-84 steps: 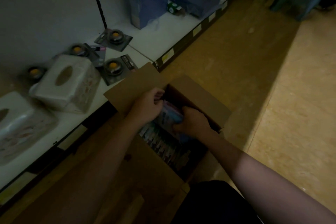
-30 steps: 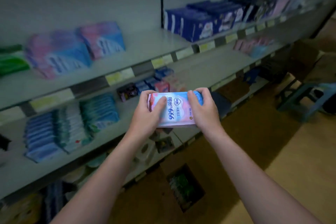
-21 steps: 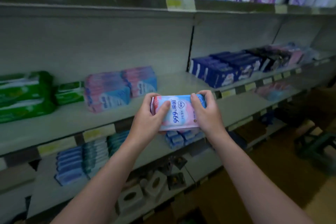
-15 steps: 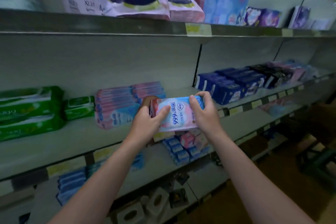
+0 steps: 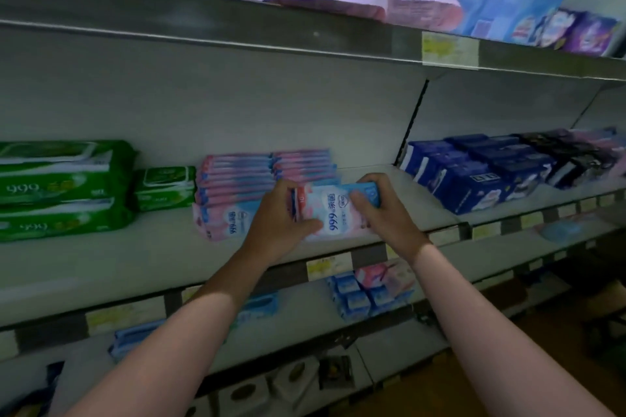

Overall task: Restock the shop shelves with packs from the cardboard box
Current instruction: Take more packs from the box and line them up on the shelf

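A pink-and-blue pack (image 5: 333,213) is gripped at its ends by the left hand (image 5: 281,218) and right hand (image 5: 382,213), fingers closed around it. It is held over the middle shelf (image 5: 135,254), just right of a stack of matching packs (image 5: 237,189). Green packs (image 5: 61,186) are seen further left.

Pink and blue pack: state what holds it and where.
Both hands hold the pink and blue pack by its short ends: the left hand on the left end, the right hand on the right end.
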The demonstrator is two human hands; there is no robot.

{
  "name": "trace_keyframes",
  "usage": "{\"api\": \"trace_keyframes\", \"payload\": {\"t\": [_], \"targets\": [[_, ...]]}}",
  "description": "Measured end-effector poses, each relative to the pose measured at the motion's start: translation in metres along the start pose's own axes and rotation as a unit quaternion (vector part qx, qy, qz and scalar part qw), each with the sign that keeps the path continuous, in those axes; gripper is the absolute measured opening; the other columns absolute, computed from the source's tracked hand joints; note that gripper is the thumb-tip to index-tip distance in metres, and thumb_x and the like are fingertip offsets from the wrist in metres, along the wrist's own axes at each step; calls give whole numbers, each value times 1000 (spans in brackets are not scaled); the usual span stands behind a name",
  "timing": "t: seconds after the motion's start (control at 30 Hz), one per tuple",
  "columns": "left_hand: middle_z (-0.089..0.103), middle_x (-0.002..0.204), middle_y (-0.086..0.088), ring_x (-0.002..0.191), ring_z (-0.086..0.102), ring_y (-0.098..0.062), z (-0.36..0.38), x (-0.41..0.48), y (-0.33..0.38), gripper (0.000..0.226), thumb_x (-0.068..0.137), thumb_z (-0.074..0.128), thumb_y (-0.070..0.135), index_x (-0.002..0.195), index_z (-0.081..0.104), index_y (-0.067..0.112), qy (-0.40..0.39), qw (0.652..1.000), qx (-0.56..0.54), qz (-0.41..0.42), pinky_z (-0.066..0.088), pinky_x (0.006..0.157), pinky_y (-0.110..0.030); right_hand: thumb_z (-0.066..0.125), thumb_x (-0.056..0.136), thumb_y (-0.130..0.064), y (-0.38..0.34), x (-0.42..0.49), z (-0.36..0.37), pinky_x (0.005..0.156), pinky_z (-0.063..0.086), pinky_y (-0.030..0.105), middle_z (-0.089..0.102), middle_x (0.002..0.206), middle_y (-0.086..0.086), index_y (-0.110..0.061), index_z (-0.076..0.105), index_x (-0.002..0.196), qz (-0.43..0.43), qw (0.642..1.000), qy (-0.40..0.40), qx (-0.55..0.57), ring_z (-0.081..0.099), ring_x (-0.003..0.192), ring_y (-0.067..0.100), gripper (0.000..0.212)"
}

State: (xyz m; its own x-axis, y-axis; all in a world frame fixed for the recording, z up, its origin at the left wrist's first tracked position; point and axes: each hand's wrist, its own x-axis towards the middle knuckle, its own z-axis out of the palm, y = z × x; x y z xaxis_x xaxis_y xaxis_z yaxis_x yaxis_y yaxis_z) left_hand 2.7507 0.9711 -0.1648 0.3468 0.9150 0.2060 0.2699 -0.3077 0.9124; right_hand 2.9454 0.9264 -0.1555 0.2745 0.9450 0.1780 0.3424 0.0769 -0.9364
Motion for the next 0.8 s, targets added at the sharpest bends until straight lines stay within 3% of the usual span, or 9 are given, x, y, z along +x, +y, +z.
{"api": "trace_keyframes", "payload": {"t": [0.13, 0.23, 0.4, 0.43, 0.53, 0.57, 0.63, 0.7, 0.8], "targets": [[55, 109, -13, 91, 59, -19, 21, 14, -21, 60, 60, 81, 30, 110, 48, 26, 32, 997, 54, -39, 51, 81, -35, 77, 78, -8, 29, 31, -9, 60, 55, 22, 61, 108, 0, -19, 49, 113, 19, 991, -132, -22, 66, 78, 3, 46], [44, 114, -10, 90, 52, -18, 38, 24, -29, 55, 74, 78, 15, 118, 46, 17, 68, 992, 90, -62, 46, 83, -30, 80, 76, -9, 46, 57, -8, 60, 57, 23, 55, 116, 1, -19, 51, 113, 6, 988, -152, -36, 63, 84, 2, 48], [39, 124, -11, 98, 57, -27, 58, 38, -41, 59, 83, 69, 17, 133, 37, 15, 123, 973, 184, -69, 49, 84, -36, 82, 72, -10, 76, 87, 7, 62, 55, 17, 45, 120, 8, -23, 50, 109, -72, 986, -136, -66, 52, 101, 6, 51], [39, 125, -12, 100, 57, -28, 61, 41, -42, 58, 86, 67, 18, 134, 36, 15, 134, 963, 227, -62, 50, 81, -36, 82, 72, -8, 82, 91, 10, 65, 54, 16, 44, 118, 7, -24, 50, 108, -79, 986, -128, -66, 52, 101, 7, 51], [41, 127, -12, 109, 51, -28, 71, 45, -43, 51, 90, 60, 22, 135, 36, 15, 153, 921, 357, -30, 49, 77, -37, 84, 71, -13, 96, 100, 15, 83, 56, 35, 42, 116, 3, -35, 49, 107, -96, 987, -113, -69, 51, 112, 15, 55], [42, 127, -13, 111, 49, -28, 73, 46, -42, 50, 90, 60, 21, 134, 38, 14, 157, 911, 379, -30, 49, 76, -38, 84, 71, -15, 99, 103, 17, 87, 55, 33, 42, 116, 2, -37, 49, 107, -101, 986, -110, -71, 50, 113, 13, 55], [48, 121, -16, 108, 50, -31, 73, 47, -44, 49, 83, 69, 19, 127, 48, 11, 170, 884, 435, -25, 50, 74, -40, 82, 73, -16, 102, 105, 19, 86, 46, 8, 39, 117, 1, -29, 51, 113, -100, 985, -106, -92, 46, 110, 7, 53], [55, 113, -17, 101, 54, -33, 71, 49, -51, 49, 70, 78, 20, 114, 58, 10, 198, 846, 496, 1, 51, 76, -44, 81, 74, -16, 103, 105, 19, 80, 36, -3, 35, 117, 1, -18, 52, 120, -105, 982, -94, -124, 41, 107, 3, 54], [54, 125, -20, 121, 47, -39, 60, 50, -60, 56, 70, 78, 33, 119, 59, 13, 193, 818, 541, 2, 40, 97, -59, 80, 74, -17, 106, 103, 15, 93, 39, 12, 29, 119, -3, -15, 52, 119, -126, 976, -86, -157, 40, 111, 6, 53]]}}
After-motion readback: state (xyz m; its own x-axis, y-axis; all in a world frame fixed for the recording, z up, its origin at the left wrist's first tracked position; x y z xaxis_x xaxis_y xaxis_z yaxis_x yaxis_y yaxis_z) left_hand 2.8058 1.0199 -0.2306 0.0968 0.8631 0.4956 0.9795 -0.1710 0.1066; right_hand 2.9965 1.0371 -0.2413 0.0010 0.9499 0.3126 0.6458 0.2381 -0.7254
